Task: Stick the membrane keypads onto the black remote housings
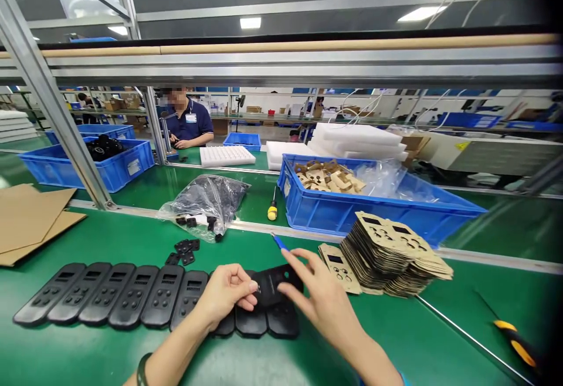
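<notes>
A thin black panel point(271, 285) with small holes is held tilted above a row of black handset-like housings point(128, 293). My left hand point(229, 295) has thumb and fingertips pinched at the panel's left end. My right hand point(317, 295) grips its right part between thumb and index finger, the other fingers curved above. The housings under my hands are partly hidden; those on the left show a window and several round buttons. Small black button pads point(183, 251) lie behind the row. To the right stands a tall stack of tan panels point(373, 257) with cut-outs.
A blue bin point(378, 213) holds tan pieces and clear plastic. A plastic bag point(206, 201) of black parts, a yellow screwdriver point(272, 209) and a blue-handled tool point(278, 241) lie ahead. Another screwdriver point(512, 336) lies right; cardboard point(33, 219) left. A co-worker point(190, 121) sits across.
</notes>
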Demonstrator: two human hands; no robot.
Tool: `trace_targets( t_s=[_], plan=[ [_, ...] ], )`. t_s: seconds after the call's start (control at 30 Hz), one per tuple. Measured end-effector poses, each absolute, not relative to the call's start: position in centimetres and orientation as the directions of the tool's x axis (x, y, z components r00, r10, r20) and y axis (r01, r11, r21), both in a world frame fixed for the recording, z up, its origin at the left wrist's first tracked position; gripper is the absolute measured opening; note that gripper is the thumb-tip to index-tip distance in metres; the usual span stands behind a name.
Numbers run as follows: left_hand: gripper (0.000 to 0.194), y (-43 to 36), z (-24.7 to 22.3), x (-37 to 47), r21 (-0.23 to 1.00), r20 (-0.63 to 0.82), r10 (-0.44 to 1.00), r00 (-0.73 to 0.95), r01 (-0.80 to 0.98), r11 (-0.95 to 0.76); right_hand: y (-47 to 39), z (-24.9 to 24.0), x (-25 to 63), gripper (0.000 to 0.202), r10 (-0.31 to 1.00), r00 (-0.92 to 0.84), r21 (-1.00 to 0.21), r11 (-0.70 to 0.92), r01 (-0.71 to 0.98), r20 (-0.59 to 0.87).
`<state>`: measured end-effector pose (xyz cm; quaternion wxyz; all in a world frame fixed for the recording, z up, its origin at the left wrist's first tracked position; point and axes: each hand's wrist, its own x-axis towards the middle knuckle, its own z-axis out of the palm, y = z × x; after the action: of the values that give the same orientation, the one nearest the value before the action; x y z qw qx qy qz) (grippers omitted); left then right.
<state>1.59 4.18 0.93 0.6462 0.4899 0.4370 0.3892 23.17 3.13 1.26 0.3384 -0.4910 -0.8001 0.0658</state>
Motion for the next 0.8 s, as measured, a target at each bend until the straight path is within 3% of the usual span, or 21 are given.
trace_targets(
  t_s=[0.07,0.13,0.3,0.43,0.53,0.6,0.73,0.8],
  plan=[
    [0.047,3.7,1.0,1.7,0.957,-0.216,0.911,0.352,-0.107,0.268,2.5,1.2,22.7,0.066,0.784,-0.442,-0.413,0.610,0.676,0.436],
    [0.048,3.3,1.3,2.0,0.942,-0.225,0.887,0.403,-0.143,0.304,1.8,1.4,22.0,0.071,0.761,-0.535,-0.516,0.645,0.563,0.367],
    [0.057,2.4,1.9,3.1,0.912,-0.197,0.853,0.483,-0.230,0.340,0.8,1.7,21.0,0.060,0.779,-0.504,-0.785,0.555,0.276,0.373],
    [0.053,2.3,2.3,2.7,0.922,-0.201,0.869,0.452,-0.211,0.323,1.1,2.2,22.4,0.063,0.888,-0.183,-0.906,0.420,-0.053,0.422],
    [0.047,3.6,2.7,2.1,0.962,-0.176,0.895,0.410,-0.121,0.245,2.0,3.1,24.2,0.061,0.912,0.237,-0.853,0.399,-0.337,0.334],
    [0.044,5.0,3.0,2.0,0.988,-0.122,0.920,0.372,-0.045,0.150,2.7,3.5,25.2,0.056,0.866,0.429,-0.796,0.442,-0.413,0.257],
    [0.043,7.3,3.2,2.6,0.987,0.011,0.948,0.319,0.149,-0.061,3.6,3.2,26.1,0.047,0.813,0.544,-0.735,0.497,-0.460,0.209],
    [0.068,7.4,2.9,3.1,0.962,0.032,0.937,0.349,0.243,-0.124,3.6,2.5,26.0,0.049,0.828,0.530,-0.748,0.468,-0.471,0.183]
  ],
)
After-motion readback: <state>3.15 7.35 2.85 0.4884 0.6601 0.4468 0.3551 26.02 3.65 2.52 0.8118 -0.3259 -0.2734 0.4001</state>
